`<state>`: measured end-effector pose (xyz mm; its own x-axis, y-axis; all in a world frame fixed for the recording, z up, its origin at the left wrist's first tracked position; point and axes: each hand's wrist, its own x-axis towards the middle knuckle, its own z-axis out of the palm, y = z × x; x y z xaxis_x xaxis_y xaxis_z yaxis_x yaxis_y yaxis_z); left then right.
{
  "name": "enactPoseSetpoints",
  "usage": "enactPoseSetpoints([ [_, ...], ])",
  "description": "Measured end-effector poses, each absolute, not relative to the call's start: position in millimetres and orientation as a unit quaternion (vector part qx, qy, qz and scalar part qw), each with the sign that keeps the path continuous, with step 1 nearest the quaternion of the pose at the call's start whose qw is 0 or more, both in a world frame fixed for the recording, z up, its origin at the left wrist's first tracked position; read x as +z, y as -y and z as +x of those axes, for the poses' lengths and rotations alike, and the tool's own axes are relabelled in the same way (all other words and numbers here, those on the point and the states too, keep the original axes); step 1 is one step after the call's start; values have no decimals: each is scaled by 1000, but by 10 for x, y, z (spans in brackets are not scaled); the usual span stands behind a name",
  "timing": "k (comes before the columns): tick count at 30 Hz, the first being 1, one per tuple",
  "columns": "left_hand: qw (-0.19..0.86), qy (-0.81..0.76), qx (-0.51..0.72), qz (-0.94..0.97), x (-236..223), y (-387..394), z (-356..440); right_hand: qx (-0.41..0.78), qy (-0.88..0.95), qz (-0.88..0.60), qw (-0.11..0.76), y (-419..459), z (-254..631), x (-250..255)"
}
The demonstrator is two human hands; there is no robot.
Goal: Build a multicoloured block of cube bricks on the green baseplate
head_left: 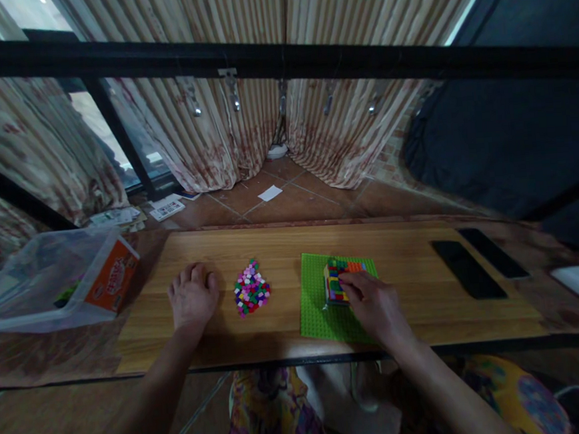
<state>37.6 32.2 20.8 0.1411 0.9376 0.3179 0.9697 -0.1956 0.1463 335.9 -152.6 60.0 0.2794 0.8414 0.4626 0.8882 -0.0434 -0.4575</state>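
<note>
My left hand (194, 297) lies palm down on the wooden board, its fingers slightly bent and apart, with nothing seen in it. To its right is a loose pile of small pink, purple, green, red and white bricks (252, 288). My right hand (378, 303) is over a green baseplate (312, 302), thumb and fingers pinched together at a small multicoloured brick structure (333, 282). The structure has red, yellow, blue, green and orange bricks in layers. What sits between those fingertips is hidden.
Left of the board stands a clear plastic box (49, 289) with an orange label and something green inside. Two dark flat phone-like slabs (467, 268) lie at the right. A black bar (277, 61) with hanging clips crosses in front of the curtains (243, 134).
</note>
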Motion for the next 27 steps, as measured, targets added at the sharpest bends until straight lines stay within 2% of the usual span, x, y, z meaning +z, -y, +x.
enactPoseSetpoints([
  [8,43,636,-173,-751,218,-310,384,-40,510,-765,391,1605,3383,649],
  [27,22,641,-177,-747,240,-292,403,-4,458,-771,442,1484,3418,490],
])
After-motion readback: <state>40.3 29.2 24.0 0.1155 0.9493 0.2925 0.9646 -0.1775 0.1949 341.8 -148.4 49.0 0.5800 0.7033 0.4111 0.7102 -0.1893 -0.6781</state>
